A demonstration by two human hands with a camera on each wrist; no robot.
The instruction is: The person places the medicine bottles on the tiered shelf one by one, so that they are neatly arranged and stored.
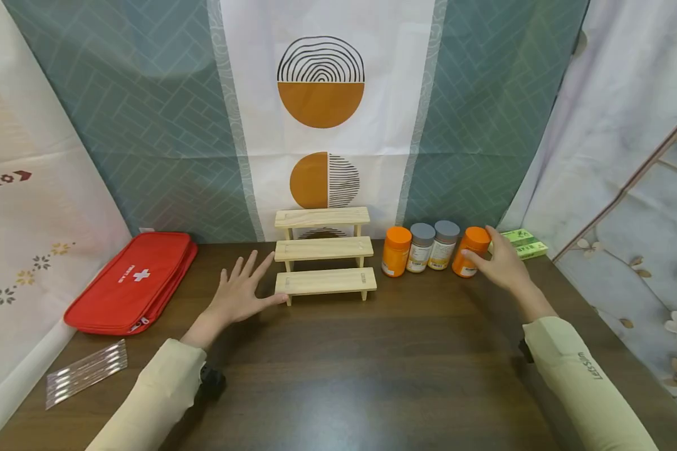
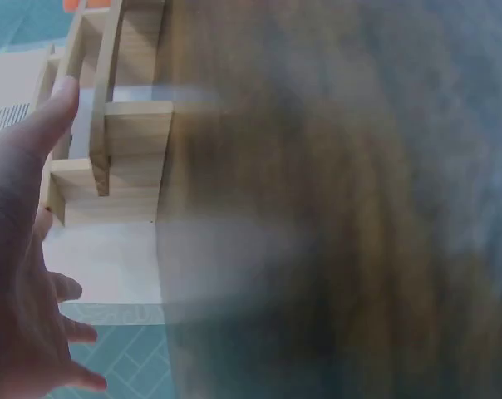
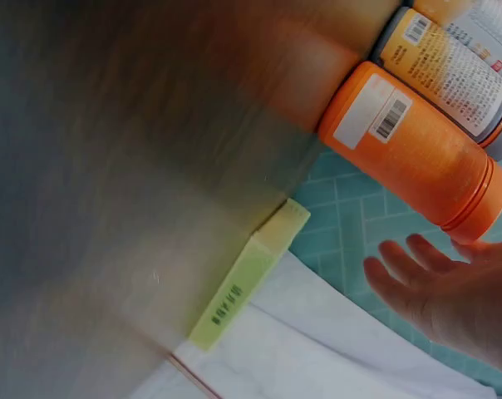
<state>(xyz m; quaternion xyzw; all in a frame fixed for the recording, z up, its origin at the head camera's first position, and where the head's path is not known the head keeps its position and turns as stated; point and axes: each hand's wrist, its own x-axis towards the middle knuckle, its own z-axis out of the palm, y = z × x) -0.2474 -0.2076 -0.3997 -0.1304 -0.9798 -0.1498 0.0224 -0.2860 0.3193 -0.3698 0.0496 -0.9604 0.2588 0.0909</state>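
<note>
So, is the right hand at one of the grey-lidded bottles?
No, the right hand is at the orange bottle at the row's right end.

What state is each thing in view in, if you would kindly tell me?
First-aid case, closed, lying flat.
Clear packet, lying flat; seal unclear.
Wooden rack, standing upright.
Left orange bottle, upright, lid on.
Two grey-lidded bottles, upright, lids on.
Right orange bottle, upright, lid on.
Right hand, at that bottle's lid; grip unclear.
Left hand, fingers spread.
Green box, lying flat.
</note>
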